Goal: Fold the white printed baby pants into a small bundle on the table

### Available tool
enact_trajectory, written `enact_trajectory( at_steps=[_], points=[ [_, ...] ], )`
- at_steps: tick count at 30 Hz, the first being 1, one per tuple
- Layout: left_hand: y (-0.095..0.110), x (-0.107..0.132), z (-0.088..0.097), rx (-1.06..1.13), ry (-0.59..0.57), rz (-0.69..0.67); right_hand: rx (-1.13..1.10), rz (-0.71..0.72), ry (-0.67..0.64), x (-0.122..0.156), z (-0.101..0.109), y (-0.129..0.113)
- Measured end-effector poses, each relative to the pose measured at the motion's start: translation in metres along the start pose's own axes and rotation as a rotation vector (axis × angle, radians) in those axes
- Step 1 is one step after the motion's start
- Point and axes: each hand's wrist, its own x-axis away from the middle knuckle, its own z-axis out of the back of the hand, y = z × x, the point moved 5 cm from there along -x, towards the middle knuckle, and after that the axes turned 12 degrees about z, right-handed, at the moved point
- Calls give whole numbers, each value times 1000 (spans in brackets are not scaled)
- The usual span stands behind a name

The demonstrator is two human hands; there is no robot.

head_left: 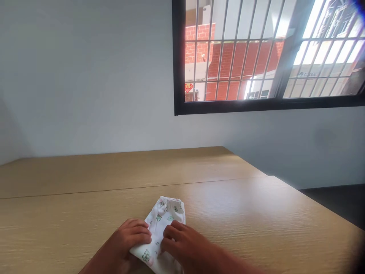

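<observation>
A small white garment [155, 228], printed with little green animals and pink patches, lies on the wooden table in front of me. It looks like a child's pants, with a gathered elastic band at its far end. My left hand [132, 238] grips its left edge, fingers together on top of the cloth and the thumb out of sight. Over the right side, my right hand [182, 243] has curled fingers closed on the fabric. The near end of the garment runs out of the bottom of the view, partly covered by my right hand.
The light wooden table [85, 217] has a seam across it and slants away along its right edge. A pale wall [85, 76] stands behind. Upper right is a dark-framed window [228, 106] with bars. Dark floor [336, 201] shows at the right.
</observation>
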Motion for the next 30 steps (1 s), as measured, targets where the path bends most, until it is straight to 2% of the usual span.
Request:
enact_trajectory(
  at_steps=[2,5,7,10,12,14,18,23,26,30],
  points=[
    [-6,2,1,190,54,77,12,-12,41,-2,3,-2],
    [-12,3,1,452,106,276,-169,-53,109,-1,15,-6],
    [-16,2,1,592,139,405,-333,-142,205,1,23,0],
    [-27,-1,0,758,148,514,-528,-342,402,5,23,25],
    [-34,-3,-1,807,114,528,-610,-409,466,6,15,41],
    [-37,-3,-2,817,76,510,-640,-422,470,5,8,50],
    [-34,-1,-7,895,28,479,-651,-477,468,6,2,56],
    [-38,1,-16,906,114,553,-518,-554,498,14,2,51],
    [-36,0,-18,831,102,525,-309,-462,522,16,6,38],
    [-26,-1,-11,713,91,483,94,-115,591,11,17,3]
  ],
)
